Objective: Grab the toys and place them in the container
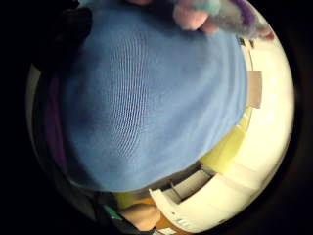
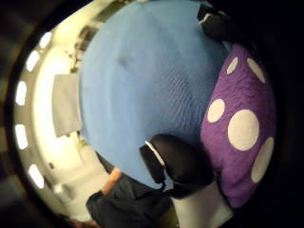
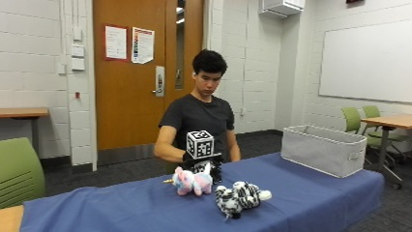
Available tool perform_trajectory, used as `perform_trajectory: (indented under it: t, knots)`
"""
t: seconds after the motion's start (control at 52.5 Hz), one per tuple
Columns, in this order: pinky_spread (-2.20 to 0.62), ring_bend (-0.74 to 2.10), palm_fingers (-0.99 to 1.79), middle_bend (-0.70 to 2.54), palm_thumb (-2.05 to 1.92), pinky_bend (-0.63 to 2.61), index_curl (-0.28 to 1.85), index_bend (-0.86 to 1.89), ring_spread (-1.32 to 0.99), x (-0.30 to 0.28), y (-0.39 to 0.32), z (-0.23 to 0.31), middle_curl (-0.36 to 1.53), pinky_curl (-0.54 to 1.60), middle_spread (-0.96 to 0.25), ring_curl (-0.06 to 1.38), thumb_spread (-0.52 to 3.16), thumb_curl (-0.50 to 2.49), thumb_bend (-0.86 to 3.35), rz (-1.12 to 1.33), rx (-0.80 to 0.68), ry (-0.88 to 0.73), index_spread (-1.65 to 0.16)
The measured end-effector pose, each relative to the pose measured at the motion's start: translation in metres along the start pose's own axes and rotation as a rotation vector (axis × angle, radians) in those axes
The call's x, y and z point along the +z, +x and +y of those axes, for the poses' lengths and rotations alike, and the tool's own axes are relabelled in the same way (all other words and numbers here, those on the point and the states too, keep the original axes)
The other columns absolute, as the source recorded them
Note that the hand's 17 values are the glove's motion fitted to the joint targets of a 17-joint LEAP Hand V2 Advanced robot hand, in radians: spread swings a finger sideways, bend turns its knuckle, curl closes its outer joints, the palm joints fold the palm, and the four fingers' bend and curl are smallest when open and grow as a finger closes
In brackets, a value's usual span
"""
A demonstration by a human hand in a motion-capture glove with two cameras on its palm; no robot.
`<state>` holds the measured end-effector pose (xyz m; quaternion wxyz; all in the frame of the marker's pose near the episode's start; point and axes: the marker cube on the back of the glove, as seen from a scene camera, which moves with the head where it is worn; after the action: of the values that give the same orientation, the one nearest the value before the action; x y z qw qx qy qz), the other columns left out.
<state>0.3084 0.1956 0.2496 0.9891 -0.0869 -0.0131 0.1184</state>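
My gloved right hand is low over the blue tablecloth, just behind a pink and blue unicorn plush. In the thumb side palm view a purple toy with white dots lies close against the palm. The black thumb and a fingertip curl against its two sides. The unicorn plush shows beside the hand in the little finger side view. A black and white zebra plush lies nearer the front edge. The grey fabric container stands at the table's far right. The purple toy is hidden in the outside view.
The blue cloth fills both palm views. The person's bare left arm hangs by the table's back edge. A green chair stands at the left, and another table with green chairs stands behind the container.
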Motion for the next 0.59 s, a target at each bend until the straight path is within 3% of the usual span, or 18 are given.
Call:
perform_trajectory:
  t: [0.229, 0.381, 0.591]
  knots:
    - [-0.19, 0.28, 0.17, 0.21, -0.02, 0.6, 0.45, 0.23, -0.41, -0.005, -0.001, 0.008, 0.34, 0.39, -0.16, 0.28, 1.1, 0.18, -0.02, 0.018, 0.01, 0.112, -0.34]
    - [-0.27, 0.36, 0.64, 0.19, 0.09, 0.57, 0.5, 0.44, -0.5, -0.011, -0.003, 0.011, 0.34, 0.35, -0.21, 0.28, 1.21, 0.22, 0.03, 0.042, -0.001, 0.223, -0.37]
    - [-0.34, 0.44, 0.98, 0.22, 0.29, 0.54, 0.64, 0.71, -0.54, -0.032, -0.003, 0.006, 0.35, 0.35, -0.26, 0.31, 1.31, 0.27, 0.11, 0.067, -0.036, 0.293, -0.34]
